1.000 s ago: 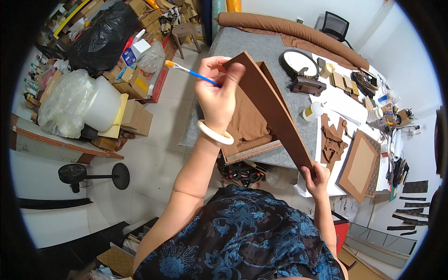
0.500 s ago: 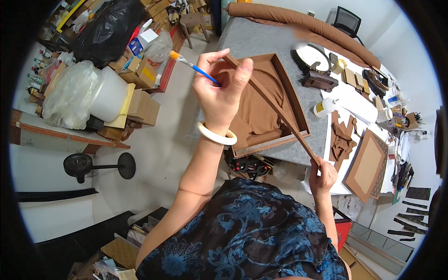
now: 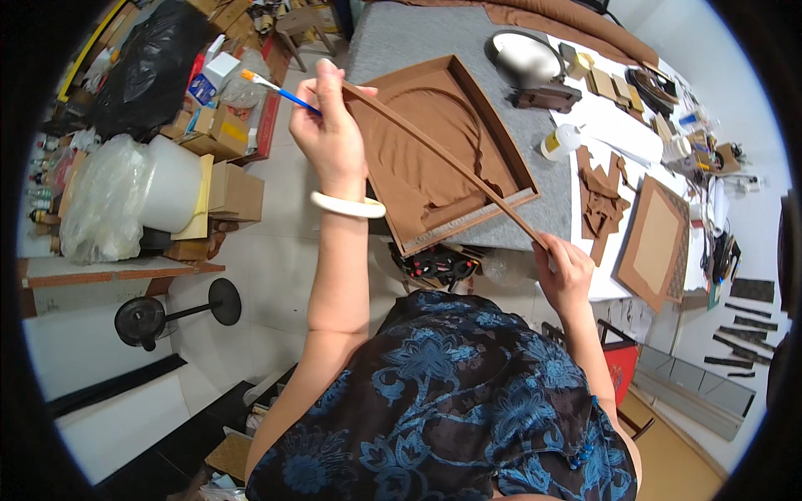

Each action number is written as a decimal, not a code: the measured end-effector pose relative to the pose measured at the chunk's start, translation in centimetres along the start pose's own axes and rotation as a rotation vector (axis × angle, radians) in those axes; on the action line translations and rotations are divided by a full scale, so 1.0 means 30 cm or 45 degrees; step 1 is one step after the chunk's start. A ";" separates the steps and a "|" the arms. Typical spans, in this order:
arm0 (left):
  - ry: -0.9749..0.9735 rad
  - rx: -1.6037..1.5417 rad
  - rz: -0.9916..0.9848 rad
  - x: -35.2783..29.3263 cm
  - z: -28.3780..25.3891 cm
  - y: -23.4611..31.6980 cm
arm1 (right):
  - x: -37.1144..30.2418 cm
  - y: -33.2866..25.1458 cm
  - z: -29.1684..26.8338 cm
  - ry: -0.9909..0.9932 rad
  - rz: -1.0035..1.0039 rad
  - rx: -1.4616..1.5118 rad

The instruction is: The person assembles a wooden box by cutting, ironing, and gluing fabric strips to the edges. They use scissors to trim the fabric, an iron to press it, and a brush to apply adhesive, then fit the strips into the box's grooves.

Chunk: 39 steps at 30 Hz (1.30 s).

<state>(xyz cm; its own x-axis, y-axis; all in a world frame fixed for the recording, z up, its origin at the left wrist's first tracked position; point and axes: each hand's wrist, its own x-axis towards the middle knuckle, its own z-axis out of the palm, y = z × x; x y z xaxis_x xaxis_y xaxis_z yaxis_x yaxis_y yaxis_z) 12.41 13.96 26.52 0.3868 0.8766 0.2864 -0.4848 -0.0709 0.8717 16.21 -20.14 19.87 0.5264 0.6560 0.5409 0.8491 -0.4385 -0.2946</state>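
Note:
A long, thin brown strip runs slantwise between my hands above a shallow brown box. My left hand, with a cream bangle at the wrist, grips the strip's far-left end. A paintbrush with a blue handle and orange-tipped bristles is also tucked in that hand, pointing left. My right hand pinches the strip's near-right end by the table edge. Brown cloth with a curved ridge and ragged edges lines the box, which stands on grey table cloth.
Right of the box stand a squeeze bottle, brown fabric scraps and a framed panel. Behind them is a round white disc in a dark rim. At left, a black fan and cardboard boxes are on the floor.
The view has shifted, so the table and box sit higher and further left. My hands still hold the strip, and the brush stays in my left hand.

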 end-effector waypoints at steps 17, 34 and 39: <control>-0.344 0.016 -0.560 -0.010 0.203 -0.342 | 0.220 0.127 0.064 -0.286 0.123 0.144; -0.584 -0.044 -0.540 -0.201 0.290 -0.161 | 0.414 0.015 0.013 0.193 -0.079 0.805; -0.659 -0.040 -0.506 -0.237 0.310 -0.143 | 0.284 -0.004 -0.028 -0.182 0.009 0.814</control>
<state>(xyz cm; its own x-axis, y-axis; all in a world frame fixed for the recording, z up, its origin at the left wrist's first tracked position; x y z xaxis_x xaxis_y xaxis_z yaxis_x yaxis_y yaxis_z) 19.04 3.59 24.44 0.8655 0.4896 0.1058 -0.2466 0.2326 0.9408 20.57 -15.02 25.18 0.4951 0.7489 0.4404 0.6812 -0.0200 -0.7318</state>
